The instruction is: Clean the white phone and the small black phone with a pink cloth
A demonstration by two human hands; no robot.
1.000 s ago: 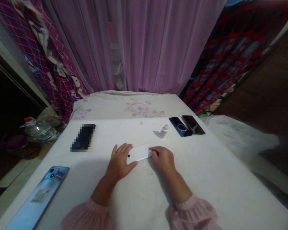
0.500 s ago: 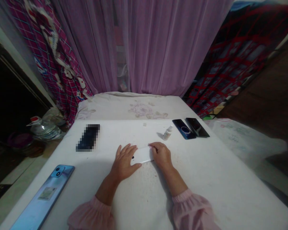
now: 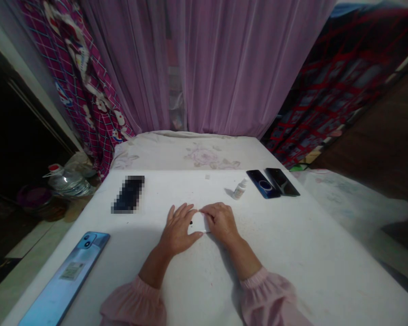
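Phone [image 3: 198, 222] lying flat on the table [image 3: 197, 280], its long axis running from left hand [image 3: 177, 230] towards right hand [image 3: 223, 222].
Left is clamping its camera end between thumb and fingers; right is touching its back, fingertips bunching together.

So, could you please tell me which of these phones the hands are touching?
The white phone, between the left hand and right hand; the light-blue phone and the two dark phones at right lie untouched.
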